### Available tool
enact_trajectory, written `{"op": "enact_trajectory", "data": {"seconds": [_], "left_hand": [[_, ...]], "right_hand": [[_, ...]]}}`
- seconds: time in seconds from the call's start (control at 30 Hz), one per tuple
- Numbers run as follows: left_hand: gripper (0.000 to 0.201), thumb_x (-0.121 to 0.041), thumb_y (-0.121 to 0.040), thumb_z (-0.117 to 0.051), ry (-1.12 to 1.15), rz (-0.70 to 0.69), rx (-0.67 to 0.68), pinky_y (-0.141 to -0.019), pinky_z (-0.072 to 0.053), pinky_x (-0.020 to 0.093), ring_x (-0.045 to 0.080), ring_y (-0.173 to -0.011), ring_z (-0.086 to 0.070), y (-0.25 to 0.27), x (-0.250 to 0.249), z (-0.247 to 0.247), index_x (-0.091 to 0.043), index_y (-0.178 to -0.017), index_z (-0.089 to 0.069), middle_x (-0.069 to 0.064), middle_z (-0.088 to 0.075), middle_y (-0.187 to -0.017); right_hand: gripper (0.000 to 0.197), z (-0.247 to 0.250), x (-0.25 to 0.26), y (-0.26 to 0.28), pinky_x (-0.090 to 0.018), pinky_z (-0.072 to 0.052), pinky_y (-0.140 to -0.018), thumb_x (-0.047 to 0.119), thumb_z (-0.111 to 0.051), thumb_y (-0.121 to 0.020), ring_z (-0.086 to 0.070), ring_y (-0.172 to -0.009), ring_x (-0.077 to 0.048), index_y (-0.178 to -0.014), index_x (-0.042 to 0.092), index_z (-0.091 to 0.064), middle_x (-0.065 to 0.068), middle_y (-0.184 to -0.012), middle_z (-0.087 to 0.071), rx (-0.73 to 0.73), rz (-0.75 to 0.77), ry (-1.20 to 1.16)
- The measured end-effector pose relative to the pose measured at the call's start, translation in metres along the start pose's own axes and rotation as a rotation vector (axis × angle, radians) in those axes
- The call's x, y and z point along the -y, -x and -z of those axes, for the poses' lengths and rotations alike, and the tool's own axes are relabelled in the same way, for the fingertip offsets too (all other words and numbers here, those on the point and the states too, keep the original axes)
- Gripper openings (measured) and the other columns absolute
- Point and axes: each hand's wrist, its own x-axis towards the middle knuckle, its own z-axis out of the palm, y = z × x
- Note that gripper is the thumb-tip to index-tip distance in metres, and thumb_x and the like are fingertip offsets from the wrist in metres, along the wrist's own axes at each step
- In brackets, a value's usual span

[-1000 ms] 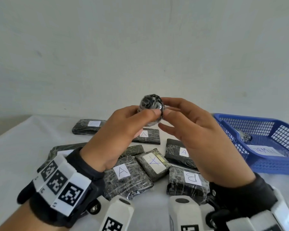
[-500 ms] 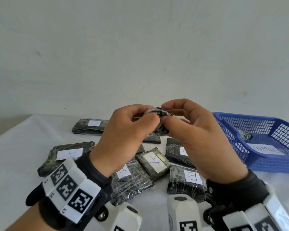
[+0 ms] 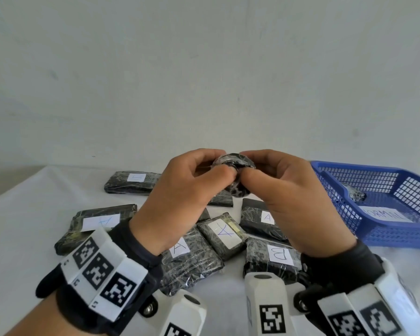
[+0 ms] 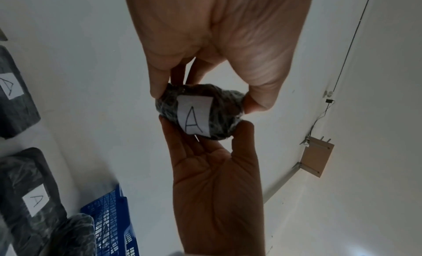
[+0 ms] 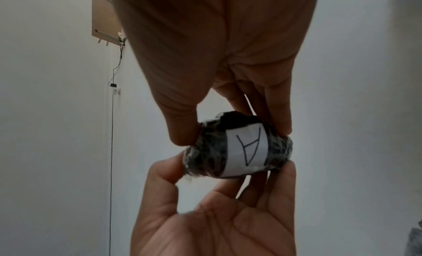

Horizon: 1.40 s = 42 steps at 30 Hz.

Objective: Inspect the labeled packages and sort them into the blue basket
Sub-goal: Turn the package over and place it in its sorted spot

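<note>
A small round black-wrapped package point(image 3: 233, 166) is held in the air above the table, pinched from both sides. My left hand point(image 3: 220, 163) grips its left side and my right hand point(image 3: 246, 166) its right side. The left wrist view shows its white label point(image 4: 195, 115) marked A, between my left hand point(image 4: 205, 97) above and my right hand point(image 4: 205, 132) below. That label point(image 5: 247, 150) also shows in the right wrist view. The blue basket point(image 3: 374, 229) stands at the right, with one wrapped package point(image 3: 354, 194) and a NORMAL label point(image 3: 383, 214) inside.
Several flat black packages lie on the white table point(image 3: 22, 226) under my hands: ones marked A point(image 3: 226, 232), point(image 3: 180, 248), point(image 3: 264, 218), point(image 3: 100, 221), one marked B point(image 3: 277, 254), and one further back point(image 3: 134, 181). A plain wall stands behind.
Both hands have turned the small package over and brought it slightly lower; its round face pointed at my head before, and now the fingers cover most of it.
</note>
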Motion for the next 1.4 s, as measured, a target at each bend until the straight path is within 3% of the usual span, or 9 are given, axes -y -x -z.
{"op": "enact_trajectory", "data": {"seconds": [0.13,0.27,0.4,0.53,0.83,1.0,1.2,1.3,1.4], "left_hand": [[0.042,-0.053,-0.066,-0.068,0.075,0.051,0.075,-0.088,-0.041,0.04,0.023,-0.095,-0.054,-0.001,0.0,0.001,-0.032,-0.1,-0.08,0.009,-0.062,-0.099],[0.044,-0.052,-0.065,-0.067,0.018,0.021,0.018,-0.086,-0.057,0.029,0.01,-0.096,-0.072,-0.002,0.002,0.003,-0.029,-0.1,-0.08,0.002,-0.079,-0.1],[0.054,-0.052,-0.065,-0.071,0.015,0.11,0.103,-0.113,-0.047,0.053,0.016,-0.11,-0.07,-0.001,0.002,0.002,-0.023,-0.109,-0.077,0.002,-0.077,-0.111],[0.043,-0.048,-0.066,-0.066,0.01,0.082,0.044,-0.108,-0.049,0.057,0.022,-0.101,-0.065,-0.003,0.001,0.004,-0.029,-0.102,-0.079,0.008,-0.072,-0.104],[0.071,-0.041,-0.065,-0.071,-0.002,-0.034,0.039,-0.099,-0.056,0.034,0.017,-0.119,-0.069,-0.005,0.01,0.007,-0.024,-0.133,-0.064,0.002,-0.075,-0.122],[0.078,-0.03,-0.069,-0.075,0.023,-0.127,0.091,-0.103,-0.054,0.03,0.014,-0.133,-0.06,-0.004,0.011,0.008,-0.019,-0.143,-0.054,0.002,-0.067,-0.137],[0.088,-0.04,-0.067,-0.078,-0.157,-0.156,0.113,-0.119,-0.043,0.038,0.002,-0.148,-0.04,-0.004,0.007,0.014,-0.031,-0.149,-0.047,-0.013,-0.041,-0.16],[0.103,-0.046,-0.068,-0.079,-0.113,-0.048,0.21,-0.104,-0.055,0.033,0.004,-0.136,-0.056,-0.002,-0.001,0.017,-0.036,-0.159,-0.031,-0.017,-0.047,-0.155],[0.063,-0.042,-0.079,-0.078,-0.096,-0.005,0.145,-0.092,-0.062,0.041,0.015,-0.108,-0.075,-0.002,-0.007,0.017,-0.03,-0.138,-0.059,-0.01,-0.073,-0.126]], "right_hand": [[0.029,0.006,0.002,0.001,-0.047,-0.055,-0.104,0.033,-0.072,-0.082,-0.077,-0.104,-0.02,-0.107,0.019,-0.079,-0.003,-0.102,-0.082,0.078,-0.061,-0.033],[0.019,0.004,0.002,0.001,-0.043,-0.06,-0.097,0.027,-0.076,-0.086,-0.078,-0.094,-0.017,-0.103,0.018,-0.08,-0.001,-0.093,-0.082,0.031,-0.037,0.029],[0.012,0.005,0.002,0.001,-0.051,-0.059,-0.098,0.021,-0.072,-0.093,-0.078,-0.094,-0.023,-0.099,0.018,-0.081,-0.001,-0.09,-0.082,0.011,-0.06,0.071],[0.035,0.004,0.007,0.004,-0.061,-0.054,-0.102,0.047,-0.07,-0.083,-0.074,-0.105,-0.033,-0.109,0.027,-0.078,-0.006,-0.104,-0.08,0.125,-0.062,0.098],[0.05,0.001,0.0,0.0,-0.038,-0.061,-0.096,0.024,-0.074,-0.077,-0.075,-0.107,-0.009,-0.127,0.02,-0.07,0.005,-0.111,-0.079,0.022,0.035,0.063],[0.064,0.005,-0.003,-0.001,-0.048,-0.054,-0.107,0.015,-0.064,-0.081,-0.071,-0.118,-0.026,-0.143,0.016,-0.055,-0.011,-0.129,-0.072,0.184,-0.066,-0.218],[0.029,0.004,0.0,-0.003,-0.029,-0.061,-0.072,0.013,-0.067,-0.096,-0.074,-0.087,-0.021,-0.121,-0.001,-0.067,-0.013,-0.102,-0.078,0.173,-0.151,-0.353],[0.031,0.008,-0.005,-0.002,-0.041,-0.063,-0.09,0.009,-0.073,-0.09,-0.078,-0.096,-0.023,-0.121,0.009,-0.07,-0.008,-0.106,-0.081,0.107,-0.092,-0.127],[0.044,0.008,-0.005,-0.002,-0.051,-0.059,-0.099,0.0,-0.072,-0.094,-0.076,-0.105,-0.023,-0.129,0.025,-0.065,-0.004,-0.111,-0.077,0.062,-0.002,0.013]]}}
